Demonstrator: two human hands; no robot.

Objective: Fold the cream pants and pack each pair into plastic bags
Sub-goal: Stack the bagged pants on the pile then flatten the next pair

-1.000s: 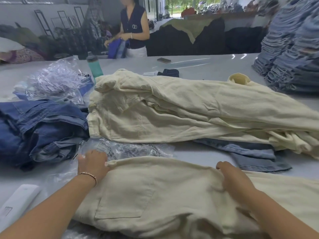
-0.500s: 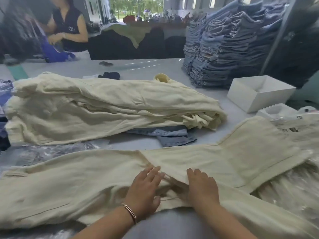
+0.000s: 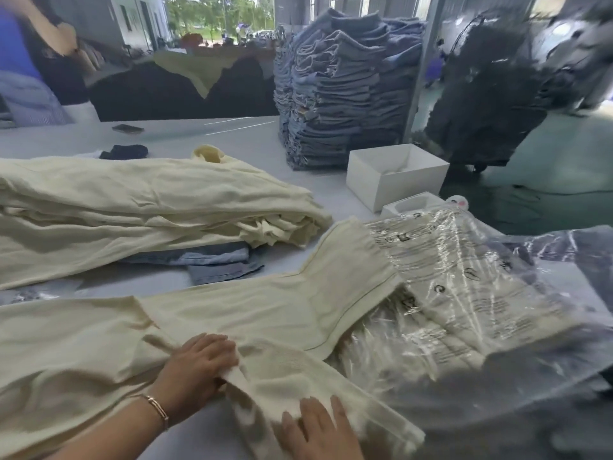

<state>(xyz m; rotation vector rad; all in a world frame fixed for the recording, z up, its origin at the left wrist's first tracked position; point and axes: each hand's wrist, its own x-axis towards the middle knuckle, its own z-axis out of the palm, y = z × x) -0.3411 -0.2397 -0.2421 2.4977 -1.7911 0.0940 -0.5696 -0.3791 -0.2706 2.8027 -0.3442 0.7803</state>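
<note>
One pair of cream pants point(image 3: 265, 313) lies spread along the near edge of the bench point(image 3: 232, 134) — not yet folded. The left hand point(image 3: 195, 366) pinches a fold of it; the right hand point(image 3: 315, 429) presses flat. Bagged pairs point(image 3: 464, 287) lie at the right edge, and a pile point(image 3: 132, 207) waits behind — much seems left.

The clear plastic bag point(image 3: 464, 287) over folded cream pants carries rows of black printed text and small round symbols, all too blurred to read; no other writing is legible.

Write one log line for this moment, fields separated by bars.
stage: folding | left hand: grips cream pants | right hand: flat on leg | bagged pants: at right
</note>
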